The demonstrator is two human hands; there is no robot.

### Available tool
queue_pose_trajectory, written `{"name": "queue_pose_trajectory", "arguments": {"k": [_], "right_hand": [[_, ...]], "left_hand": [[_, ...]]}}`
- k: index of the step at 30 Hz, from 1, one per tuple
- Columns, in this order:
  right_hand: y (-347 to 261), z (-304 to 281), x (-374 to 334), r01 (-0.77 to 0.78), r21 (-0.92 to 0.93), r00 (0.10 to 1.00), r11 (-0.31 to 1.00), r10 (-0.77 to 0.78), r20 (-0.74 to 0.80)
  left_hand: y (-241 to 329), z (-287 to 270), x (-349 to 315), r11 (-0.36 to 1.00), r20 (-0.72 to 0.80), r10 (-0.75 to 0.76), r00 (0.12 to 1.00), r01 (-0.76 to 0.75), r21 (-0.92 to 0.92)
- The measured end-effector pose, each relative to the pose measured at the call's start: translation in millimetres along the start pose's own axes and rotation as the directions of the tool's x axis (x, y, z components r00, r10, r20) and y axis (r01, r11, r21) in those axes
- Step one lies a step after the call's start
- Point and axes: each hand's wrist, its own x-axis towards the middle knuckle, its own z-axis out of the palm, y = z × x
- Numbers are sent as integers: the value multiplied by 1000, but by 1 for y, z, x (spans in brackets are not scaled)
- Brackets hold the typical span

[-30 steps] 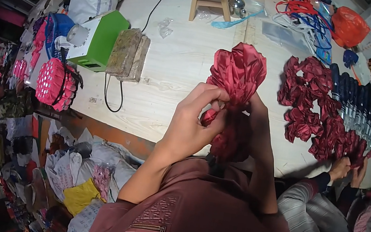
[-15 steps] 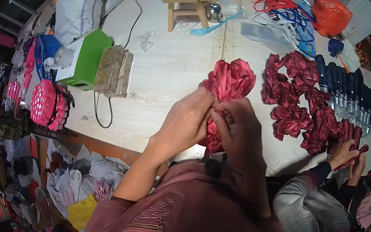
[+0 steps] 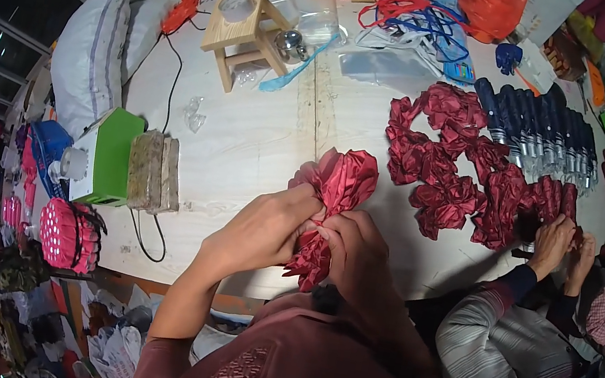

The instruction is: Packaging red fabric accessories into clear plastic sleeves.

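Note:
A red folding umbrella (image 3: 346,182) with loosely bunched fabric is held upright over the near edge of the table, in front of my body. My left hand (image 3: 264,223) grips it at the gathered middle, fingers closed. My right hand (image 3: 357,254) pinches the same spot from the other side, thumb and fingers meeting the left ones. Fabric flares above and below both hands; its shaft is hidden. To the right lie several similar dark red umbrellas (image 3: 442,201), crumpled together.
Navy umbrellas (image 3: 543,130) with silver shafts lie in a row at the right. Beside me, a co-worker's hands (image 3: 553,245) handle a dark red umbrella. Leftward stand a green-and-white box (image 3: 111,163), a brown block (image 3: 153,171) and a white sack (image 3: 89,42). A small wooden stool (image 3: 236,25) stands farther back.
My view has shifted, so the table's contents appear displaced. Both hands still pinch the umbrella's middle, and its bunched top has spread and tilted slightly. The co-worker's hands stay at the right.

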Motion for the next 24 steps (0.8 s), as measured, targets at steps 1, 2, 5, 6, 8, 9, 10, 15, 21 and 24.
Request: {"name": "queue_pose_trajectory", "arguments": {"k": [1, 2, 5, 6, 8, 9, 10, 15, 21, 24], "right_hand": [[2, -2, 2, -14, 13, 1000, 1000, 14, 26], [4, -3, 4, -28, 25, 998, 999, 27, 52], [6, -6, 15, -86, 84, 994, 993, 80, 73], [7, -6, 19, -110, 112, 991, 988, 100, 89], [10, -6, 24, -134, 140, 988, 981, 121, 100], [12, -6, 27, -103, 169, 994, 980, 94, 59], [14, -6, 30, -70, 196, 998, 978, 68, 18], [32, 1, 48, 5, 296, 990, 955, 37, -135], [62, -3, 56, -154, 523, 956, 838, 260, -135], [71, -4, 68, -247, 544, 898, 802, 400, -182]], "left_hand": [[-2, -2, 1, 1000, 9, 7, 1000, -7, -19], [-5, -4, 3, 999, 17, 14, 1000, -13, -39], [-6, -14, 7, 999, 23, 44, 999, -44, -21], [-6, -18, 9, 998, 19, 58, 998, -57, -13], [-12, -24, 13, 997, 18, 75, 997, -75, -2], [-16, -27, 16, 996, -1, 75, 997, -75, -52], [-20, -30, 19, 992, -21, 75, 997, -77, -102], [-48, -19, 33, 905, -232, -81, 969, -26, -424], [-98, 30, 52, 728, -299, -510, 806, 219, -649], [-136, 73, 69, -199, 1, -508, 861, -116, -973]]}}
